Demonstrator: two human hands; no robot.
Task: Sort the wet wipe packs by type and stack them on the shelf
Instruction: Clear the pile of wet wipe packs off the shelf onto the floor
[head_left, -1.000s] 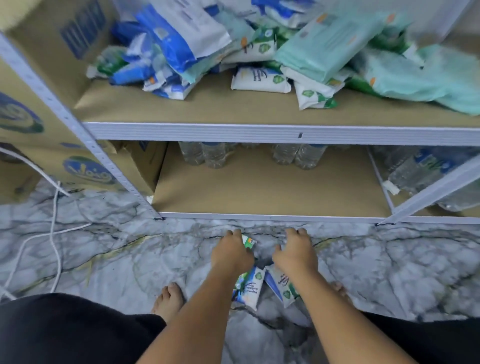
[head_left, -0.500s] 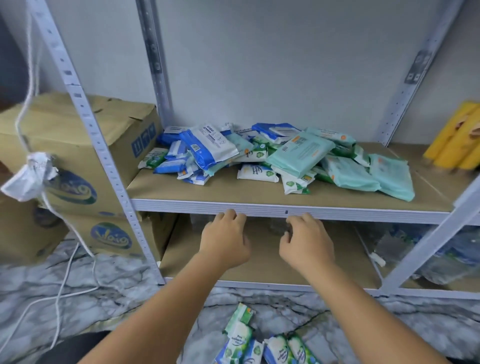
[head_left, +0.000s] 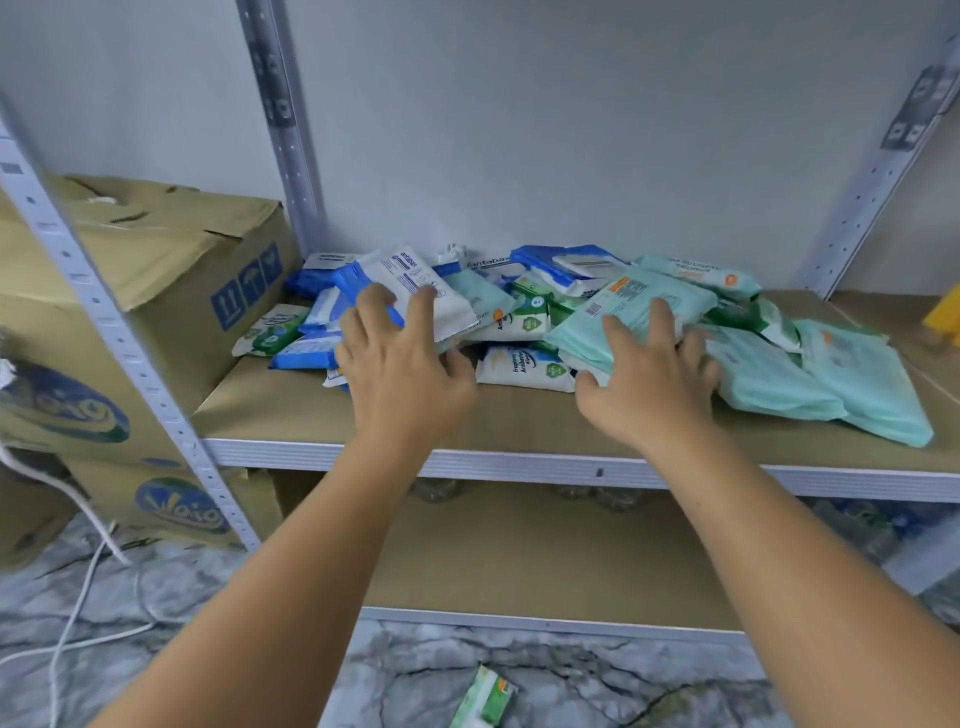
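Through the head camera, I saw that my hands had moved a lot in one second. They had been down low at the little packs on the floor, then up by the shelf edge, and now they were on the pile (head_left: 519, 312) on the shelf (head_left: 519, 415). My left hand (head_left: 402, 364) was spread wide, its fingers resting on a blue and white pack (head_left: 415, 291) and gripping nothing. My right hand (head_left: 649, 379) was spread too, fingers flat on a big mint green pack (head_left: 639, 306). So I thought the sorting was only starting, because all the kinds were still mixed up. One green pack (head_left: 485, 699) lay on the floor (head_left: 597, 675) and would need picking up later. The packs looked soft, flat and puffy, with shiny, crinkly wrappers that could slide off each other. The shelf board was smooth and brown, with a hard grey metal rim. A dented brown box (head_left: 156, 291) stood just beside the pile on the left.
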